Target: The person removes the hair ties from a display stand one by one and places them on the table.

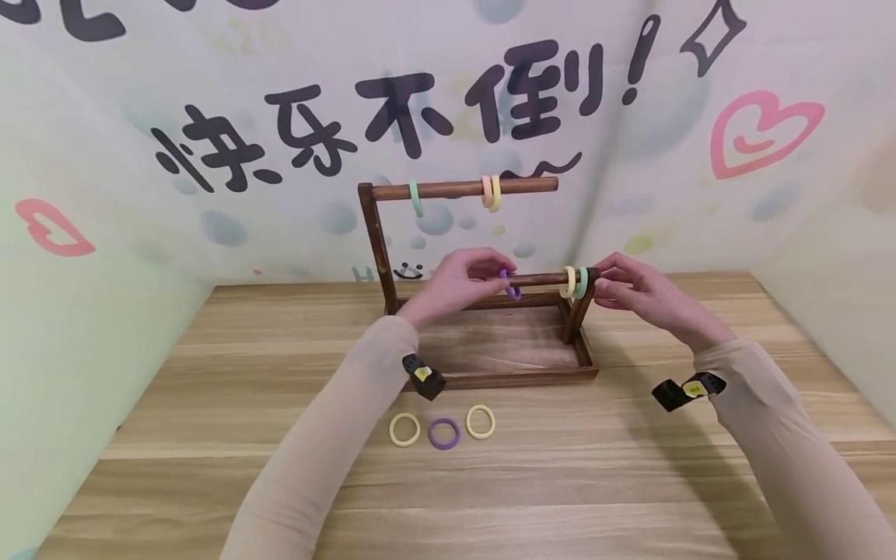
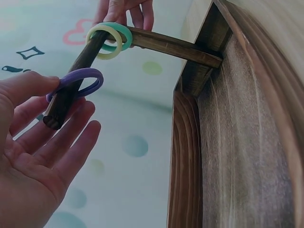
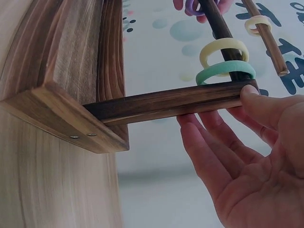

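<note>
The tabletop (image 1: 560, 490) bears a rack (image 1: 518, 379); left grip (image 1: 463, 281) pinches a purple ring (image 2: 88, 73) round its lower bar (image 1: 539, 279), right grip (image 1: 635, 292) pinches its post (image 3: 161, 104).

I see a wood-grain bench (image 1: 210, 467) over the head feed, carrying a dark wooden rack (image 1: 525, 379); in front, a purple ring (image 1: 444, 446) lies flat between two yellow rings (image 1: 493, 421), all spaced apart.

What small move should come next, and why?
Probably slide the purple ring along the lower bar toward the yellow ring there: the left hand pinches it around the bar near the free end, while the right hand holds the upright.
</note>
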